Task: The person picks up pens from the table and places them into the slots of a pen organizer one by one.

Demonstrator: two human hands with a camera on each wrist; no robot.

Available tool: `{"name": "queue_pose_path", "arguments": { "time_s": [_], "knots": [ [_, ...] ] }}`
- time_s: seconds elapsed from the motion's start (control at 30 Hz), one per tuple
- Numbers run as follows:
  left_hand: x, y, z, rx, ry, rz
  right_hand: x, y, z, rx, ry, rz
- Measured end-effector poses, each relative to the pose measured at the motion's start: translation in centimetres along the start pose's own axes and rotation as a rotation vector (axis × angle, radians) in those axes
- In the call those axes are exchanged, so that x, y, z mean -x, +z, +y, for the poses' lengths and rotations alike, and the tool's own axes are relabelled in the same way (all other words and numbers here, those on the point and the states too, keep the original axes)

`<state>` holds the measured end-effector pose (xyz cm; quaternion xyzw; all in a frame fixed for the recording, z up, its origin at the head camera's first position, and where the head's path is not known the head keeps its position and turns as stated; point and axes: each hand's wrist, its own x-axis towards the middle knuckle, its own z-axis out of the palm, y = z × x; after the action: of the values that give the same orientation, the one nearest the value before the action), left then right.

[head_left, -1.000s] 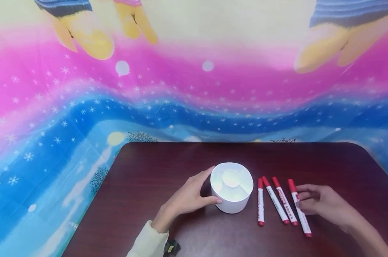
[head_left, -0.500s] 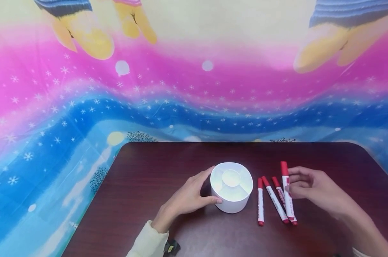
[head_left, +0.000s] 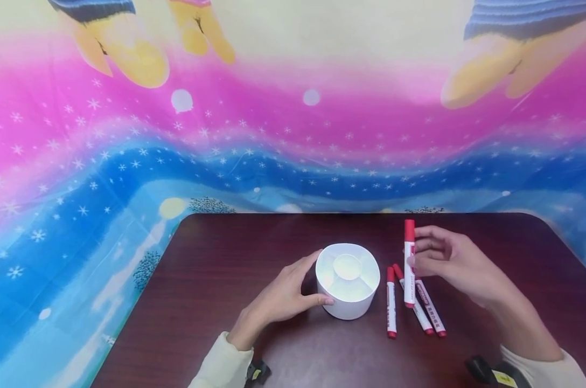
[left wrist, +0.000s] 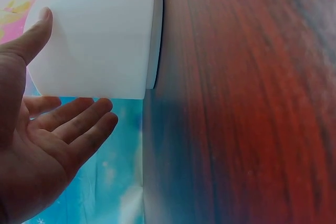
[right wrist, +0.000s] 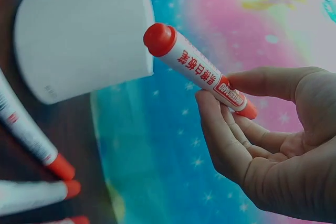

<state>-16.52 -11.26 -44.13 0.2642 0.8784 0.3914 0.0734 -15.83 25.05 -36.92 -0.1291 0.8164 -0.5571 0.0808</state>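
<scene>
A white round pen holder (head_left: 347,296), divided inside into compartments around a central ring, stands on the table. My left hand (head_left: 285,293) holds it from the left, thumb on the near side and index finger reaching round the far side; the left wrist view has the thumb and fingers (left wrist: 86,124) at its wall. Between thumb and fingertips my right hand (head_left: 460,264) pinches a red-capped whiteboard marker (head_left: 409,264). It is raised nearly upright, cap up, right of the holder. In the right wrist view this marker (right wrist: 199,72) shows its red lettering.
On the dark wooden table (head_left: 225,258) lie a left marker (head_left: 392,307), a middle marker (head_left: 422,315) and a right marker (head_left: 432,310), all red-capped; the raised one partly covers the latter two. A colourful printed cloth (head_left: 273,134) hangs behind the table's far edge.
My right hand has lifted the rightmost marker off the table and carried it up and leftward, over the other markers toward the holder. My left hand has stayed on the pen holder.
</scene>
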Motion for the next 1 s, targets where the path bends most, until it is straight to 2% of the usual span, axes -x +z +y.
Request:
{"name": "queue_pose_path", "arguments": {
  "time_s": [0.23,0.5,0.77,1.0],
  "knots": [
    [-0.1,0.1,0.0,0.012,0.013,0.0,-0.8,1.0,-1.8,-0.068,-0.01,0.029],
    [0.0,0.2,-0.1,0.014,0.016,0.008,-1.0,1.8,-1.6,-0.08,0.01,0.063],
    [0.0,0.2,-0.2,0.012,0.023,0.011,-1.0,1.9,-1.4,-0.144,-0.028,0.127],
    [0.0,0.3,-0.2,0.007,0.032,0.017,-1.3,2.4,-1.3,-0.239,-0.069,0.149]
  ]
}}
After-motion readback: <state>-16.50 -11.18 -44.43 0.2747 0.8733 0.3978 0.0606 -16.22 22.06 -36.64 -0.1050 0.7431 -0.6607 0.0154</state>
